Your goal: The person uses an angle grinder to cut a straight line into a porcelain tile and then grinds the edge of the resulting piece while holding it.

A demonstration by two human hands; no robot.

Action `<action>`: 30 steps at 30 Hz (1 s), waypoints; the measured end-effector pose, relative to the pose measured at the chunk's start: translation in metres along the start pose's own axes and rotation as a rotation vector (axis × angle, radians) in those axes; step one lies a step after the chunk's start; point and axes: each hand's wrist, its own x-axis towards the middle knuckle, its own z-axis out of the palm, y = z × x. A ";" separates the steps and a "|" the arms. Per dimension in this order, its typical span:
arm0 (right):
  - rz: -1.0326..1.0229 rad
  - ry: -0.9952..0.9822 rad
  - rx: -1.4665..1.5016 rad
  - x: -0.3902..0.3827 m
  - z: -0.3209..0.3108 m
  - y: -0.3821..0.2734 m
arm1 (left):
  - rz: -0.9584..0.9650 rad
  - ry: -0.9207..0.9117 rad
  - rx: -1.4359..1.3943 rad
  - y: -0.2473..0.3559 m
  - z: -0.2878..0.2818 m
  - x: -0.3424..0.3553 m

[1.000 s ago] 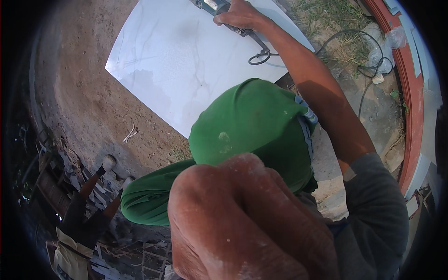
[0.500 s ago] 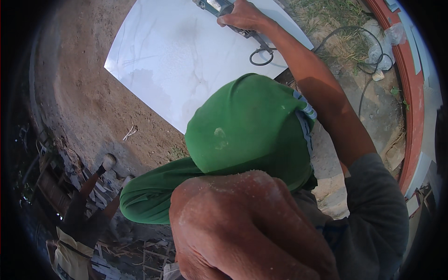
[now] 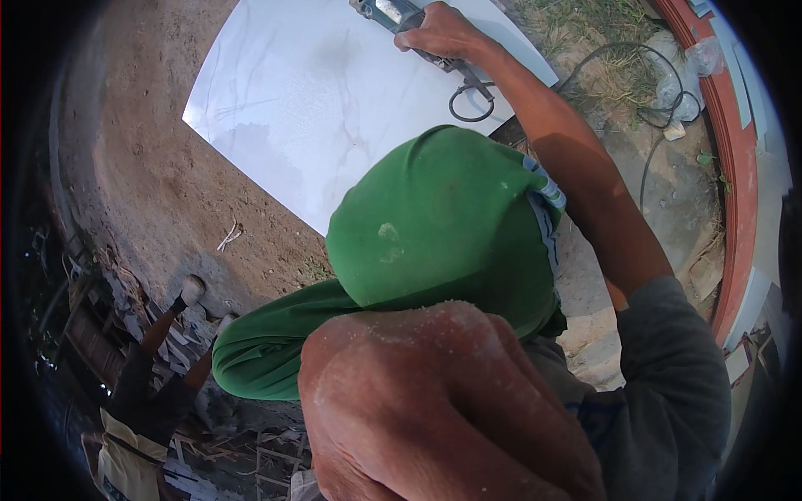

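Bare dirt ground point(image 3: 142, 167) carries a large white tile point(image 3: 326, 108) lying flat. A grinder point(image 3: 401, 17) rests on the tile's far edge, and its black cord point(image 3: 618, 75) trails right across grass point(image 3: 601, 50) and rubble point(image 3: 167, 326).

Slab point(image 3: 334, 108): lay flat on bare ground point(image 3: 142, 184), upper centre. Power tool point(image 3: 393, 12): rested on slab's far edge, right hand point(image 3: 443, 33) upon it. Cable point(image 3: 618, 75): ran off to the right of slab, over ground. Left hand point(image 3: 434, 409): nearest, lower centre, before cloth-covered knee point(image 3: 443, 225). Rubble point(image 3: 167, 334): lower left.
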 end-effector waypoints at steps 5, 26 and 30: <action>0.060 -0.032 0.042 -0.006 -0.011 0.011 | -0.043 -0.005 -0.046 -0.002 0.003 0.002; 0.037 -0.038 -0.006 -0.023 -0.012 0.005 | -0.280 0.183 -2.010 0.004 0.038 0.009; 0.015 -0.034 -0.009 -0.014 -0.011 -0.004 | -0.261 0.282 -2.275 0.001 0.049 0.012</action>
